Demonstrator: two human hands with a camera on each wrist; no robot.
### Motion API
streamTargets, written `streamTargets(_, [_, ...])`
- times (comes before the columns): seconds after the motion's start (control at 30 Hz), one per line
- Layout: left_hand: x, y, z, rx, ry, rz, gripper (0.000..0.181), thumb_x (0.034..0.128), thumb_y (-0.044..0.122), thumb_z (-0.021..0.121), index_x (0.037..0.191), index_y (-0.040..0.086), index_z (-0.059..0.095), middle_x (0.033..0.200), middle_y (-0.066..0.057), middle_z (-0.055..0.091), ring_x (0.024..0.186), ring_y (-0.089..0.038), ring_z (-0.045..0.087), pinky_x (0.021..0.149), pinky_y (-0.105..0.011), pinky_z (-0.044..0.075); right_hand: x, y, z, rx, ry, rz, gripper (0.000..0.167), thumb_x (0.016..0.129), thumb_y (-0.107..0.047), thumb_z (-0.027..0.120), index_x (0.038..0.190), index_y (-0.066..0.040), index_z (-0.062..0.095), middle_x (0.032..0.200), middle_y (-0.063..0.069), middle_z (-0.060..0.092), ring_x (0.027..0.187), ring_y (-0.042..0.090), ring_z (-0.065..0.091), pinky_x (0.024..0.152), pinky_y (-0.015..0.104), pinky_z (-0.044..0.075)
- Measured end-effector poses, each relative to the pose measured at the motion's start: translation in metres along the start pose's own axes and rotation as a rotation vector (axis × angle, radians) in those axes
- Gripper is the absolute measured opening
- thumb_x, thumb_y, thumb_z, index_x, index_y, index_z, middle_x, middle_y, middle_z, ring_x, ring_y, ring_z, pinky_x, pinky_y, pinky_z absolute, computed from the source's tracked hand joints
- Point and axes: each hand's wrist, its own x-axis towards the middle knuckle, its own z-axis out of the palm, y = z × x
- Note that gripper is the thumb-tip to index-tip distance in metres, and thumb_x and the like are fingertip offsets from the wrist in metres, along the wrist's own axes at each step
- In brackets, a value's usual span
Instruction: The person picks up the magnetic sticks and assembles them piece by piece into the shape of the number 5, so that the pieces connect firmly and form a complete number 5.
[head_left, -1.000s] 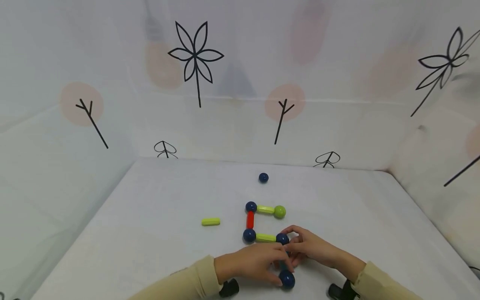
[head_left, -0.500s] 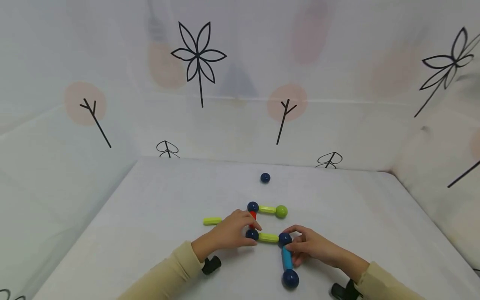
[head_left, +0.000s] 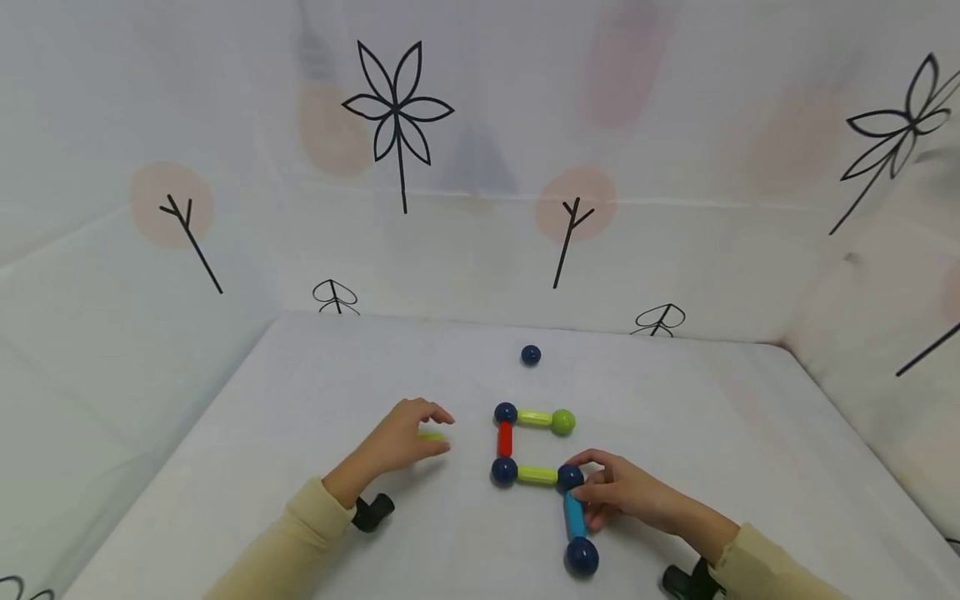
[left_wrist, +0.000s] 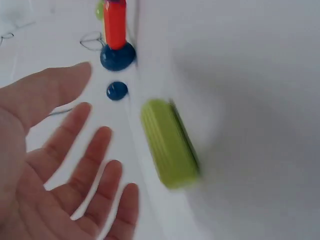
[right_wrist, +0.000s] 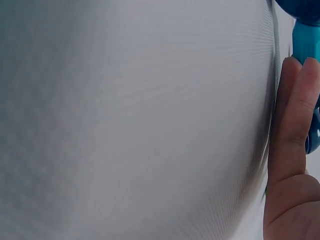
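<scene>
My left hand [head_left: 393, 437] hovers around a loose yellow-green rod [left_wrist: 170, 142], fingers spread and apart from it in the left wrist view. With thumb and forefinger, my right hand [head_left: 630, 496] pinches a dark blue ball [head_left: 570, 477]. From that ball a blue rod [head_left: 575, 517] runs toward me to another dark blue ball [head_left: 582, 557]. A yellow-green rod [head_left: 537, 475] joins the pinched ball to a left corner ball [head_left: 504, 471]. A red rod [head_left: 505, 440] leads from there to a far dark blue ball [head_left: 506, 412], then a second yellow-green rod [head_left: 534, 418] and a green ball [head_left: 563, 422].
A single dark blue ball [head_left: 531, 355] lies toward the back of the white table [head_left: 337, 358]. White fabric walls [head_left: 465, 250] with printed plants enclose the back and sides.
My left hand has left the near part of the blue rod, passed the left corner ball, and moved left to the loose yellow-green rod. My right hand keeps its place.
</scene>
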Motion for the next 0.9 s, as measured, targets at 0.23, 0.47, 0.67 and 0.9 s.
streamTargets(0.23, [-0.011, -0.021, -0.006, -0.026, -0.013, -0.148, 0.026, 0.0751, 0.007, 0.077, 0.099, 0.011, 0.066, 0.092, 0.0, 0.059, 0.085, -0.017, 0.054, 0.074, -0.034, 0.047, 0.0, 0.001, -0.001, 0.0, -0.004, 0.0, 0.056, 0.089, -0.019, 0.064, 0.132, 0.003, 0.035, 0.084, 0.011, 0.062, 0.068, 0.021, 0.063, 0.066, 0.032, 0.054])
streamTargets(0.47, [-0.006, -0.026, -0.004, -0.092, -0.024, -0.162, 0.024, 0.0768, 0.002, 0.073, 0.098, 0.009, 0.066, 0.087, 0.001, 0.058, 0.08, -0.013, 0.054, 0.068, -0.028, 0.047, 0.001, 0.0, 0.0, -0.007, 0.0, 0.004, 0.056, 0.089, -0.019, 0.063, 0.132, 0.002, 0.034, 0.084, 0.011, 0.062, 0.068, 0.02, 0.063, 0.066, 0.031, 0.054])
streamTargets(0.67, [-0.01, -0.008, 0.006, -0.137, -0.041, -0.101, 0.02, 0.0793, 0.004, 0.071, 0.097, 0.011, 0.067, 0.089, 0.002, 0.06, 0.079, -0.014, 0.053, 0.063, -0.027, 0.047, 0.0, -0.001, -0.001, -0.004, 0.005, 0.003, 0.056, 0.089, -0.019, 0.063, 0.132, 0.002, 0.034, 0.084, 0.011, 0.062, 0.067, 0.02, 0.063, 0.066, 0.031, 0.054])
streamTargets(0.9, [-0.016, 0.023, 0.029, -0.228, -0.115, 0.027, 0.018, 0.0802, 0.007, 0.072, 0.096, 0.014, 0.067, 0.088, 0.008, 0.059, 0.076, -0.01, 0.052, 0.064, -0.023, 0.046, 0.0, -0.001, -0.001, -0.005, 0.001, 0.004, 0.056, 0.089, -0.019, 0.064, 0.132, 0.002, 0.035, 0.084, 0.011, 0.062, 0.068, 0.02, 0.063, 0.065, 0.031, 0.054])
